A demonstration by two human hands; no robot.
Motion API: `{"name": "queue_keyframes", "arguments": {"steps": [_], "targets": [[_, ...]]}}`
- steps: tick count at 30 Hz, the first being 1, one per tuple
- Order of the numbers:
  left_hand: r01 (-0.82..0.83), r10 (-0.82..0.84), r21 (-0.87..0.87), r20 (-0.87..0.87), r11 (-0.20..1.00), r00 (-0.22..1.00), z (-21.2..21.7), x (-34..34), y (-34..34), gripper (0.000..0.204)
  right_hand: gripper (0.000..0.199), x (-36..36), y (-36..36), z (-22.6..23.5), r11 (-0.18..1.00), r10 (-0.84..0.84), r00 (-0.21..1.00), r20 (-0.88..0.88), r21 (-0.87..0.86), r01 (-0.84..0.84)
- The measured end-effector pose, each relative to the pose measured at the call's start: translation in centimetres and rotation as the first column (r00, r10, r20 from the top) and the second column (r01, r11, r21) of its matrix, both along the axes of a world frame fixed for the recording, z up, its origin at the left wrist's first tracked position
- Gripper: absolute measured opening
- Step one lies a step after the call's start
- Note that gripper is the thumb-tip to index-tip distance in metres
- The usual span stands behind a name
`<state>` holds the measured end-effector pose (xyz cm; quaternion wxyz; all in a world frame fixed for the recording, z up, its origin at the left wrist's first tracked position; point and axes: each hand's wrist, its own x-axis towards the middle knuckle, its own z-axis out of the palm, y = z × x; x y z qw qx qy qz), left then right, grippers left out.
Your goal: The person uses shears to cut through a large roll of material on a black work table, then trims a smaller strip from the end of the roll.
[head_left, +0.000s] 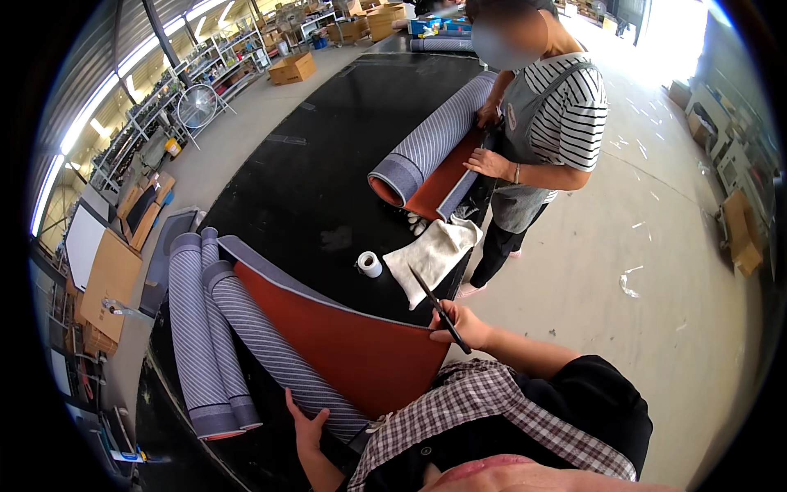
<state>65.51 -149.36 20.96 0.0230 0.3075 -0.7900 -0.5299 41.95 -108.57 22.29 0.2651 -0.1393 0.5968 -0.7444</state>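
Observation:
A grey-and-white striped mat [256,324] with a red-brown underside [336,348] lies partly rolled on the black table in front of me. My left hand [308,422] rests against the near end of its roll, thumb and fingers apart. My right hand [461,328] is closed around a long, slim black knife-like tool [449,321], its tip pointing away to the upper left. The same hand is at the mat's right corner; whether its fingers also pinch that edge, I cannot tell. Past the tool lies a white cloth [434,256], with a white tape roll [369,264] to its left.
Two rolled striped mats [190,336] lie at the left on the black table [328,156]. Across the right side, a person [541,123] in a striped shirt and apron handles another partly rolled mat [434,135]. A fan [197,107], shelves and cardboard boxes stand beyond.

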Motion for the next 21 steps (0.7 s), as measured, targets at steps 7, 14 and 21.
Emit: {"name": "queue_keyframes", "arguments": {"steps": [7, 14, 21], "targets": [[0.167, 0.227, -0.649, 0.478, 0.742, 0.848, 1.6, -8.2, 9.7, 0.133, 0.033, 0.7, -0.6, -1.0, 0.998, 0.058, 0.998, 0.003, -0.002, -0.058], [-0.183, 0.246, -0.307, 0.182, 0.934, 0.952, 2.0, -2.4, 3.8, 0.133, 0.037, -0.1, -1.6, 0.8, 0.987, 0.068, 0.997, 0.027, -0.146, -0.063], [-0.274, 0.311, 0.315, -0.076, 0.909, 0.947, -0.5, 7.4, -1.4, 0.118, 0.037, -1.4, 0.4, 0.6, 0.996, 0.048, 0.998, 0.040, -0.076, -0.045]]}}
